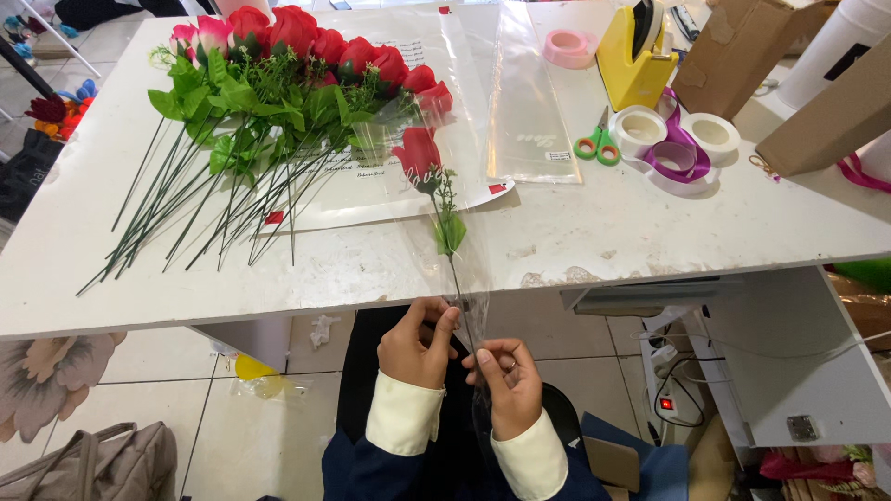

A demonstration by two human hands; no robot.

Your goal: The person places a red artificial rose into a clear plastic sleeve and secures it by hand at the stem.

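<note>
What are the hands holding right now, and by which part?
Both the left hand and right hand pinch the lower stem end of a single red rose inside its clear plastic sleeve, below the table edge.

Flower pile [269, 83] on table [575, 232] left; scissors [599, 144], tape rolls [673, 139] right; sleeved rose [422, 158] between.

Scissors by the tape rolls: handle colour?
Green handles with orange inner rings on the scissors, clearest in the head view, lying beside the white tape rolls.
</note>
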